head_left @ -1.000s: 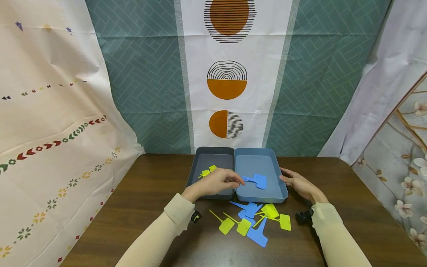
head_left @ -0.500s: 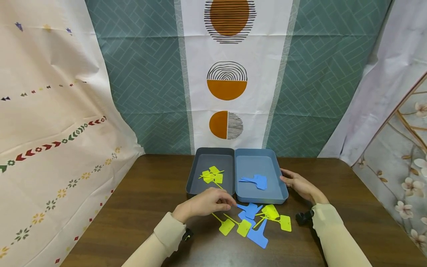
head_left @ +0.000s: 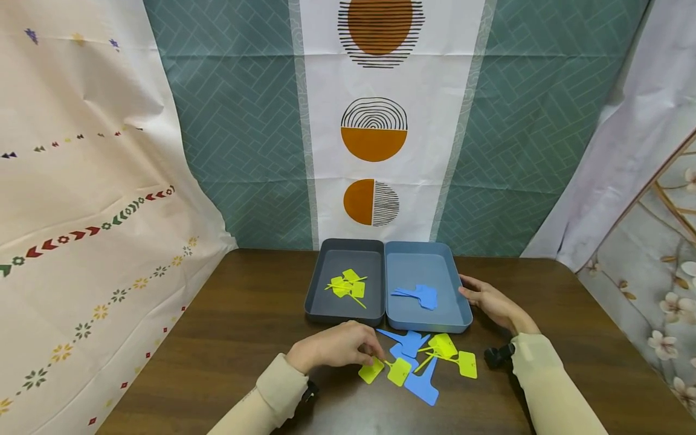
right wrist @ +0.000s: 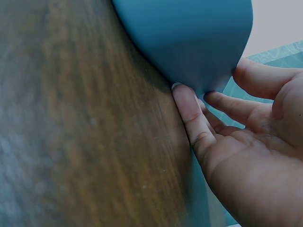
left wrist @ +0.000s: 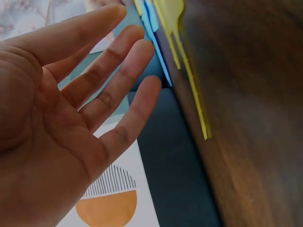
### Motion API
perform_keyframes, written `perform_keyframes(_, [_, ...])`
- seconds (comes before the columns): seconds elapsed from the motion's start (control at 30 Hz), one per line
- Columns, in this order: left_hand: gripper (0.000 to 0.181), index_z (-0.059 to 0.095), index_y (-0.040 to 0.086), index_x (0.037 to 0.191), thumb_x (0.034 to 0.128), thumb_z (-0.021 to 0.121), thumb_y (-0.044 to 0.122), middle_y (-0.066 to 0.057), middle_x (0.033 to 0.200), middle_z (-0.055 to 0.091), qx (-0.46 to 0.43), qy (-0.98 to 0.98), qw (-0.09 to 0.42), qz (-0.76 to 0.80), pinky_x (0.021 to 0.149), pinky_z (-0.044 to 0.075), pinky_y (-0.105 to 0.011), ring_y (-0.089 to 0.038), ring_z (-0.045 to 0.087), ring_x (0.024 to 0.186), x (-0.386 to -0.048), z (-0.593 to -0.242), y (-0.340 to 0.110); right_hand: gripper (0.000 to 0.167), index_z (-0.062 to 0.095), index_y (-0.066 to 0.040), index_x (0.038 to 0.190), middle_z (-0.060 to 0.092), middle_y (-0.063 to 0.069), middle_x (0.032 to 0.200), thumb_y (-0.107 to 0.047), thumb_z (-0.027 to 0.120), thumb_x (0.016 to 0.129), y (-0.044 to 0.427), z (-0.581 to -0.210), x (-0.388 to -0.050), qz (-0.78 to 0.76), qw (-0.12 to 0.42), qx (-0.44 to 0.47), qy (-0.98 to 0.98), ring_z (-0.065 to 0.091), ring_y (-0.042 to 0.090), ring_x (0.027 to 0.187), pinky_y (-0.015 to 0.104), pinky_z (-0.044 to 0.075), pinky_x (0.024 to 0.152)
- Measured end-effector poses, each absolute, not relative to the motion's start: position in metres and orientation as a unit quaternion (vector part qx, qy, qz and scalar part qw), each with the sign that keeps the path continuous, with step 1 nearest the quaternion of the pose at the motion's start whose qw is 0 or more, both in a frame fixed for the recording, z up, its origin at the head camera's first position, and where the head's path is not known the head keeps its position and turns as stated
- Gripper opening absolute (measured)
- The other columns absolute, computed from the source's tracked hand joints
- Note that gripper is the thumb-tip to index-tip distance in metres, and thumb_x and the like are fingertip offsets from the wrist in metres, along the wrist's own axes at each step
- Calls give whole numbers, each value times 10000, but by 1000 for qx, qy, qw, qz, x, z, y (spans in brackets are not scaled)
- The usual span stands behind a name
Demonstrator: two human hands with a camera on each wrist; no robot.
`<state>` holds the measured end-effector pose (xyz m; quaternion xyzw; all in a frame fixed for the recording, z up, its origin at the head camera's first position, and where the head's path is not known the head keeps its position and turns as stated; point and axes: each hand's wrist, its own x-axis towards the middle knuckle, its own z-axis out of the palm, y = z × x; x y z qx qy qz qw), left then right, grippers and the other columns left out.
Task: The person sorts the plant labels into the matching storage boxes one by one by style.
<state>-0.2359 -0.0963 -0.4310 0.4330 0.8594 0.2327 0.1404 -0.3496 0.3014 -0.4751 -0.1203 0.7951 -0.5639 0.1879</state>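
My left hand hovers low in front of the dark grey tray, over a yellow T-shaped plant label. In the left wrist view its fingers are loosely extended with nothing held; yellow labels lie beyond them. A second yellow label lies just right of that hand. My right hand touches the right side of the blue tray; in the right wrist view fingertips and thumb rest against the tray's outer wall. Several yellow labels lie in the dark grey tray, blue labels in the blue one.
Mixed blue labels and yellow labels overlap on the brown table in front of the blue tray. Both trays stand side by side near the far edge. A patterned curtain hangs behind them.
My left hand has come from above the trays toward me, down to the yellow labels on the table. Yellow labels in the dark grey tray are uncovered. My right hand stays at the blue tray.
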Motion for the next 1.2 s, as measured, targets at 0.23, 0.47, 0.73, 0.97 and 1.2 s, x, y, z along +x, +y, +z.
perform_keyframes(0.23, [366,788,208,1215,860,870,188,119,1073,646,454,863,148,164,789,456,-147,-56,566,909,-230,-434,-92,717,43,25,1650,47,304,1695,-256,453,1133,301,-474,-349,-566,187,-118,794,218,498,1519,639,215,1215])
perform_keyframes(0.47, [477,760,237,1262,816,905,147,117,1136,603,435,874,162,143,889,475,-161,-16,576,1005,-227,-436,-94,722,37,38,1645,48,319,1688,-255,454,1134,300,-473,-348,-564,187,-128,794,223,506,1514,642,224,1209])
perform_keyframes(0.73, [431,764,236,1186,797,917,134,103,1102,577,415,878,167,168,851,484,-152,-11,580,943,-228,-439,-94,712,40,38,1645,52,313,1691,-256,443,1137,302,-474,-349,-562,185,-125,796,210,504,1522,640,211,1215])
perform_keyframes(0.97, [468,730,232,1200,778,928,190,108,1047,573,410,886,151,155,822,450,-153,-16,507,938,-229,-439,-94,712,44,42,1644,59,315,1689,-258,442,1136,302,-475,-348,-562,185,-126,796,222,502,1520,634,216,1215])
perform_keyframes(1.2, [382,773,263,1124,780,931,212,111,999,545,419,889,123,136,806,427,-158,-10,476,901,-230,-439,-93,713,56,33,1647,83,306,1691,-254,456,1132,301,-474,-348,-567,185,-120,794,248,495,1513,631,222,1216])
